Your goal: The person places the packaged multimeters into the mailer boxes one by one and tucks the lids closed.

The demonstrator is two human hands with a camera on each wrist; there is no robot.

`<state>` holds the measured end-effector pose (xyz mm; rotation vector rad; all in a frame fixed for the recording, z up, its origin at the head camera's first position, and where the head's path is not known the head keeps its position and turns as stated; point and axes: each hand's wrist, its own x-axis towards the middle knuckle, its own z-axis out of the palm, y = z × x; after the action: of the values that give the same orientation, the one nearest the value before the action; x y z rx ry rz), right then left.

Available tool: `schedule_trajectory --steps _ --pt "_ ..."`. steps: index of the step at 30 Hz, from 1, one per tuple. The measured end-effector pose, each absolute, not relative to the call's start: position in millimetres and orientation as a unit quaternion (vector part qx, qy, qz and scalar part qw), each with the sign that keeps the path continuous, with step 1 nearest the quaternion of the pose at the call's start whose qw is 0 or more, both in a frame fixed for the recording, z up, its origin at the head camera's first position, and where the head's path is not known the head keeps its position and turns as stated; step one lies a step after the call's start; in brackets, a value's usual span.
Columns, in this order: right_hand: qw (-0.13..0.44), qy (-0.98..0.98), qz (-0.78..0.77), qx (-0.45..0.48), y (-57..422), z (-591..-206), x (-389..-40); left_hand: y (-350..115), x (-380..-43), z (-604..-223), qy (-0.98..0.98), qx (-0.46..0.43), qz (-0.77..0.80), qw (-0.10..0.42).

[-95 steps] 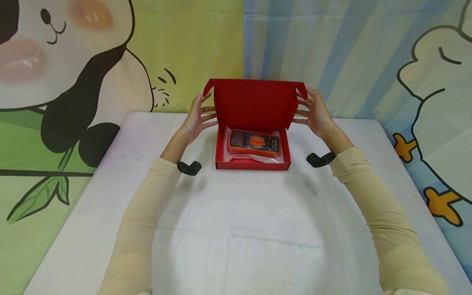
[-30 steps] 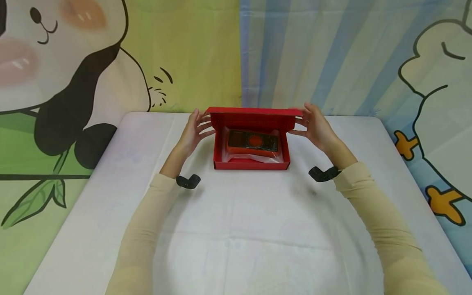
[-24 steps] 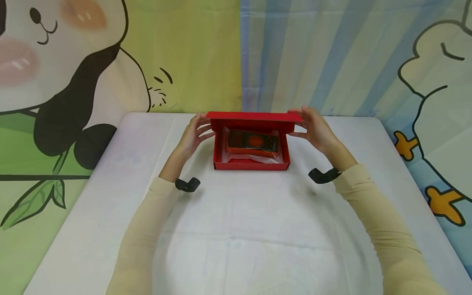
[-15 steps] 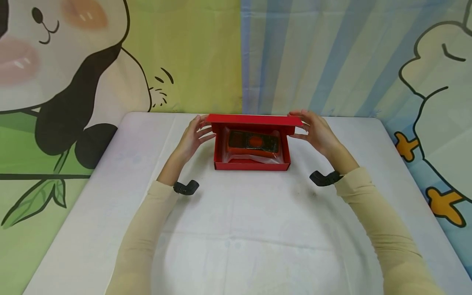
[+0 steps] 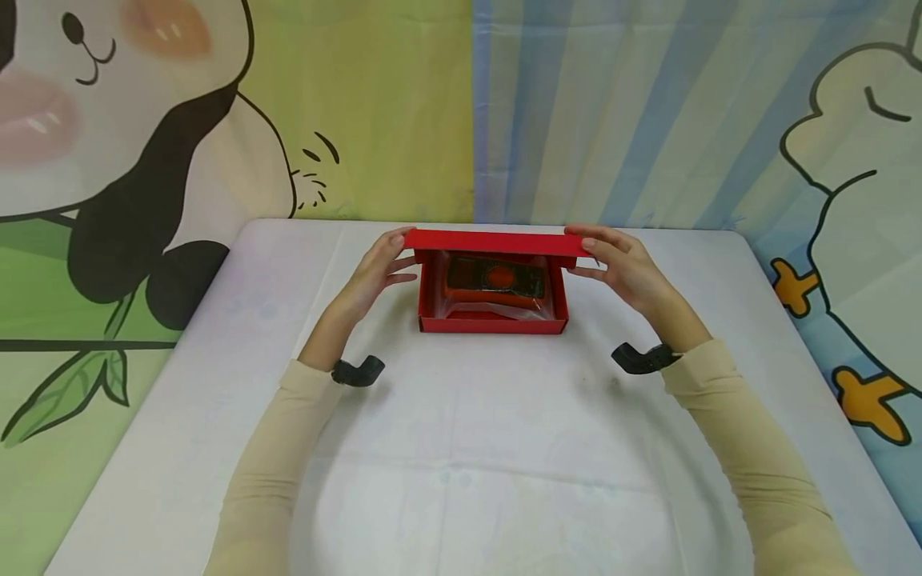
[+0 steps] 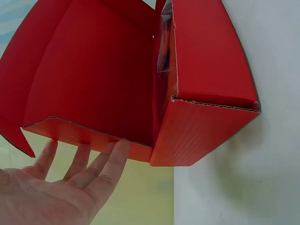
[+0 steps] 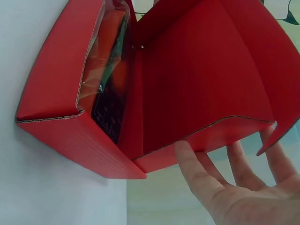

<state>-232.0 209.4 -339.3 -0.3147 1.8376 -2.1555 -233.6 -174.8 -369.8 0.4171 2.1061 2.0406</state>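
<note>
A red cardboard box (image 5: 493, 326) stands on the white table, its hinged lid (image 5: 497, 242) partly lowered over it. Inside lies an orange and black multimeter (image 5: 495, 278) in a clear plastic bag (image 7: 90, 75), shaded by the lid. My left hand (image 5: 370, 276) is at the lid's left end. In the left wrist view its nearly straight fingers (image 6: 112, 161) touch the lid's side flap (image 6: 89, 139). My right hand (image 5: 630, 264) is at the opposite end, with fingertips on the lid's corner. The right wrist view shows its extended fingers (image 7: 192, 161) against that side flap.
The table (image 5: 461, 448) has a white cloth with light creases. A printed backdrop (image 5: 374, 104) with cartoon animals hangs right behind it. Black wrist cameras (image 5: 358, 371) jut inward from both forearms.
The lid has swung from upright down and forward over the box, with both hands following it at its ends. The box and multimeter have stayed in place.
</note>
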Motion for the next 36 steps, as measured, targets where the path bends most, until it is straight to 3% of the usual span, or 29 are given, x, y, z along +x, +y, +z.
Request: schedule_trajectory --steps 21,36 --pt "0.137 0.669 -0.719 -0.133 215.9 -338.8 -216.8 -182.2 -221.1 -371.3 0.729 0.146 0.669 0.026" --pt "0.122 0.749 -0.637 -0.137 220.3 -352.3 -214.4 -186.4 -214.7 -376.4 0.724 0.163 0.668 0.053"
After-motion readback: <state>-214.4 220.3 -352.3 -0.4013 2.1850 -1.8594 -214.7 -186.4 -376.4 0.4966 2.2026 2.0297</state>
